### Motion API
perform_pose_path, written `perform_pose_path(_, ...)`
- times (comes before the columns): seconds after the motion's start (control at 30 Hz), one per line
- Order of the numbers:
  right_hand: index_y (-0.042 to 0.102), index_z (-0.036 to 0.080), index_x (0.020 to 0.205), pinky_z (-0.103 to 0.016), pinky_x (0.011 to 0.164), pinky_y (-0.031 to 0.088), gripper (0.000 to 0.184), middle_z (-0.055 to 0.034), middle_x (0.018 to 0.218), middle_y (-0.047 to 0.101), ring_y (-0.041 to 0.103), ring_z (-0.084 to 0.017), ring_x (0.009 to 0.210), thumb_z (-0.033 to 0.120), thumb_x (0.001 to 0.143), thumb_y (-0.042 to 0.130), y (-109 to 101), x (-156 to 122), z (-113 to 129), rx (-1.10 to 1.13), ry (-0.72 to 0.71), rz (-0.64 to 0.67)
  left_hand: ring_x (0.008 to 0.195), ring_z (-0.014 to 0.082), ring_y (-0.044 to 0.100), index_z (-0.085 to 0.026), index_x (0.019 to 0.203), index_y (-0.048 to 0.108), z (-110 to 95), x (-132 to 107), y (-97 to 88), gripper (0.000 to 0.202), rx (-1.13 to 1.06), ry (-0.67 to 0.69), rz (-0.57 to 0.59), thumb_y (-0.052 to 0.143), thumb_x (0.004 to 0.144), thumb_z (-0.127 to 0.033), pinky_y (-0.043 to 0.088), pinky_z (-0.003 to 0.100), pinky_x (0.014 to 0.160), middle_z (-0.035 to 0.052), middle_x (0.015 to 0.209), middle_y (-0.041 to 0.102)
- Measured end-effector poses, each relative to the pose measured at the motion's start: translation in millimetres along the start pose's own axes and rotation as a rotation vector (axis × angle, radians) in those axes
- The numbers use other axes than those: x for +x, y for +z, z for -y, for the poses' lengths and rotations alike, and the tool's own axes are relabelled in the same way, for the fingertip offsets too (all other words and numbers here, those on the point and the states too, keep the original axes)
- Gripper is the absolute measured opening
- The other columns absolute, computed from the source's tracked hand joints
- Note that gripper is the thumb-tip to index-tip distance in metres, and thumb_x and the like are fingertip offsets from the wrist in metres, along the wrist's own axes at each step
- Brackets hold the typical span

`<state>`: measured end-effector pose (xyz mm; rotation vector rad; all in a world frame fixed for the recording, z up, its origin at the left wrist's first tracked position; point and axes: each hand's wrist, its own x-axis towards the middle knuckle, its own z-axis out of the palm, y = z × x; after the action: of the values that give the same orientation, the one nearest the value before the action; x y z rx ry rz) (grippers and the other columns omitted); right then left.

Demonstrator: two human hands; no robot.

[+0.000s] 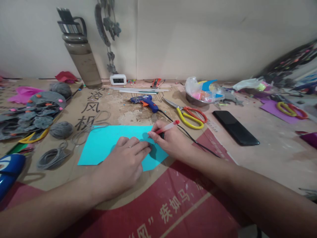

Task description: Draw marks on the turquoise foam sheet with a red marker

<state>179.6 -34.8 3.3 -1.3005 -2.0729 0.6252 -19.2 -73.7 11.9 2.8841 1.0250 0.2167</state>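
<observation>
A sheet of turquoise paper [99, 145] lies on the flattened cardboard in front of me. My right hand [170, 140] grips a pen [168, 127] with a pale barrel and a red end, its other end down near the paper's right part. Beside it, my left hand [131, 158] rests on the sheet with its fingers curled together. A small dark thing shows at the left fingertips, too unclear to name. Just beyond the paper are a blue glue gun [146, 101] and scissors [189, 115] with red and yellow handles.
Grey yarn [53, 157] and felt pieces [41, 112] lie on the left, near a tall bottle [83, 56]. A phone [235, 127] sits on the right. Behind are a small clock [118, 80] and a metal bowl [198, 99]. The glue gun's cord [193, 138] passes beside my right wrist.
</observation>
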Motion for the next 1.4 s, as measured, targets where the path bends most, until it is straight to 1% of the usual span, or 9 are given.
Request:
perform_pose_path(0.5, 0.052, 0.02, 0.076, -0.026, 0.063, 0.039, 0.02, -0.0001, 0.07, 0.058, 0.054, -0.013, 0.066, 0.034, 0.09, 0.049, 0.5, 0.4, 1.3, -0.006, -0.01, 0.012, 0.105, 0.0257, 0.048, -0.015, 0.123, 0.057, -0.4, 1.3, -1.8, 0.039, 0.004, -0.014, 0.011, 0.042, 0.087, -0.013, 0.035, 0.047, 0.086, 0.0046, 0.124, 0.06)
perform_pose_path(0.67, 0.052, 0.019, 0.077, -0.026, 0.062, 0.038, 0.018, -0.0003, 0.07, 0.058, 0.054, -0.014, 0.066, 0.032, 0.089, 0.05, -0.4, 1.5, 4.7, -0.061, 0.003, 0.013, 0.103, 0.0266, 0.05, -0.014, 0.123, 0.058, -1.9, 0.7, -2.1, 0.04, 0.023, -0.014, 0.021, 0.041, 0.087, -0.014, 0.039, 0.049, 0.085, 0.006, 0.122, 0.061)
perform_pose_path(0.77, 0.053, 0.019, 0.077, -0.026, 0.062, 0.037, 0.016, -0.0004, 0.07, 0.059, 0.054, -0.013, 0.066, 0.03, 0.089, 0.05, -2.6, 4.5, 10.9, -0.103, 0.021, 0.046, 0.105, 0.0277, 0.052, -0.015, 0.125, 0.056, -0.2, -0.1, 1.0, 0.041, 0.034, -0.004, 0.019, 0.04, 0.087, -0.014, 0.042, 0.049, 0.086, 0.0068, 0.127, 0.059)
perform_pose_path(0.9, 0.052, 0.019, 0.074, -0.025, 0.062, 0.036, 0.016, 0.0001, 0.069, 0.059, 0.053, -0.012, 0.065, 0.026, 0.088, 0.05, -6.4, 9.0, 18.8, -0.144, 0.034, 0.087, 0.113, 0.0257, 0.054, -0.013, 0.129, 0.053, 3.5, -0.6, 6.8, 0.047, -0.014, 0.026, 0.028, 0.041, 0.083, -0.012, 0.047, 0.042, 0.09, 0.0094, 0.133, 0.054)
perform_pose_path(0.97, 0.051, 0.02, 0.073, -0.025, 0.062, 0.037, 0.016, 0.0001, 0.068, 0.059, 0.053, -0.013, 0.065, 0.026, 0.088, 0.05, -7.2, 10.1, 19.6, -0.145, 0.037, 0.096, 0.107, 0.0243, 0.059, -0.014, 0.129, 0.053, 3.4, -0.8, 7.0, 0.048, -0.007, 0.014, 0.04, 0.041, 0.083, -0.012, 0.051, 0.039, 0.085, 0.0096, 0.133, 0.054)
perform_pose_path(1.03, 0.05, 0.02, 0.073, -0.026, 0.062, 0.037, 0.016, -0.0002, 0.069, 0.06, 0.054, -0.013, 0.065, 0.026, 0.088, 0.05, -6.8, 10.2, 18.1, -0.139, 0.038, 0.092, 0.098, 0.0225, 0.063, -0.017, 0.131, 0.051, 1.8, -1.2, 4.8, 0.05, 0.026, -0.015, 0.068, 0.04, 0.083, -0.012, 0.054, 0.036, 0.075, 0.0089, 0.133, 0.054)
perform_pose_path(1.13, 0.05, 0.02, 0.074, -0.026, 0.062, 0.038, 0.016, -0.0008, 0.07, 0.061, 0.055, -0.014, 0.067, 0.027, 0.088, 0.05, -4.7, 8.6, 14.6, -0.118, 0.037, 0.076, 0.086, 0.0199, 0.067, -0.019, 0.133, 0.049, -1.3, -1.7, 0.3, 0.052, 0.078, -0.054, 0.123, 0.039, 0.083, -0.012, 0.054, 0.032, 0.062, 0.0075, 0.136, 0.052)
perform_pose_path(1.27, 0.051, 0.021, 0.072, -0.027, 0.062, 0.039, 0.017, -0.001, 0.07, 0.062, 0.056, -0.014, 0.067, 0.027, 0.089, 0.049, -2.9, 7.0, 13.4, -0.094, 0.05, 0.067, 0.08, 0.0187, 0.067, -0.02, 0.134, 0.049, -3.3, -0.8, -2.9, 0.052, 0.107, -0.072, 0.156, 0.04, 0.083, -0.012, 0.051, 0.03, 0.056, 0.0088, 0.136, 0.052)
perform_pose_path(1.4, 0.05, 0.021, 0.069, -0.027, 0.062, 0.038, 0.02, -0.0009, 0.07, 0.061, 0.055, -0.014, 0.066, 0.026, 0.088, 0.05, -2.7, 7.7, 15.0, -0.084, 0.042, 0.058, 0.079, 0.019, 0.067, -0.02, 0.133, 0.049, -4.4, 0.6, -4.5, 0.052, 0.123, -0.065, 0.159, 0.04, 0.083, -0.012, 0.05, 0.03, 0.054, 0.0086, 0.133, 0.054)
